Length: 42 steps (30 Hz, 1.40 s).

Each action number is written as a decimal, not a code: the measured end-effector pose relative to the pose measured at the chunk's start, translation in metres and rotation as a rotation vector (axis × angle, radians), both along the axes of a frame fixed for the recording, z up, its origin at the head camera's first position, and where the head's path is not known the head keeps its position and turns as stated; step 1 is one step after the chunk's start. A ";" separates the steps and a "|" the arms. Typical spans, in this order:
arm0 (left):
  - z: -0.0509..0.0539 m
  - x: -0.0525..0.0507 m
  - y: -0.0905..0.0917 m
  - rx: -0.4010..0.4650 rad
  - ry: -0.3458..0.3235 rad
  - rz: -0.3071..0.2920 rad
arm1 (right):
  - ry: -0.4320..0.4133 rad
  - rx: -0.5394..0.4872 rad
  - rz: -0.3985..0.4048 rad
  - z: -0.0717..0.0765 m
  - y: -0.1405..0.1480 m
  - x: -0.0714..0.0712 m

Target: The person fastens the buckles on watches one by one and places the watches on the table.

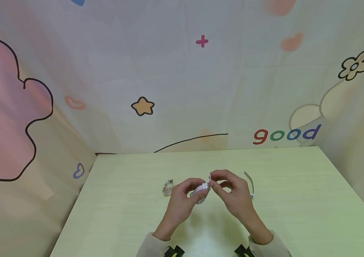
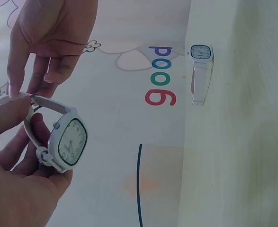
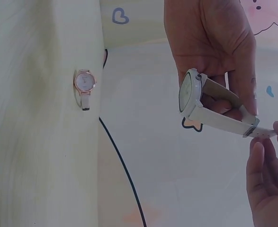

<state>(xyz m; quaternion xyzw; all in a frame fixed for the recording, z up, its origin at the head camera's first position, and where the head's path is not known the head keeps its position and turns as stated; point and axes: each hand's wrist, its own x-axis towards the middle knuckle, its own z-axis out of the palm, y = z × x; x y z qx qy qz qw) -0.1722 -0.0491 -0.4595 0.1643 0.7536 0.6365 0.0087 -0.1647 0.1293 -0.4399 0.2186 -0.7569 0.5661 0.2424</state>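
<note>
A white watch with a squarish dial (image 2: 70,142) is held up above the table between both hands, its strap bent into a loop. My left hand (image 1: 182,200) grips it, fingers inside and around the strap loop. In the right wrist view the strap (image 3: 224,123) runs through its buckle, and its free end is pinched between the thumb and fingers of my right hand (image 1: 234,194). The dial faces away from my right hand.
On the table (image 1: 120,221), a small round watch with a rose-gold rim (image 3: 85,82) lies left of my hands. Another white squarish watch (image 2: 201,52) lies to their right. A printed cloth with the word "good" hangs behind the table.
</note>
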 end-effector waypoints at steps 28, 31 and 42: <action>0.006 0.002 -0.002 0.145 -0.013 -0.006 | -0.020 -0.074 0.133 -0.003 0.007 0.002; 0.005 0.002 -0.002 0.150 -0.006 -0.015 | -0.028 -0.063 0.132 -0.002 0.007 0.002; 0.005 0.003 -0.003 0.170 0.014 -0.012 | -0.049 0.051 0.093 -0.004 0.008 0.002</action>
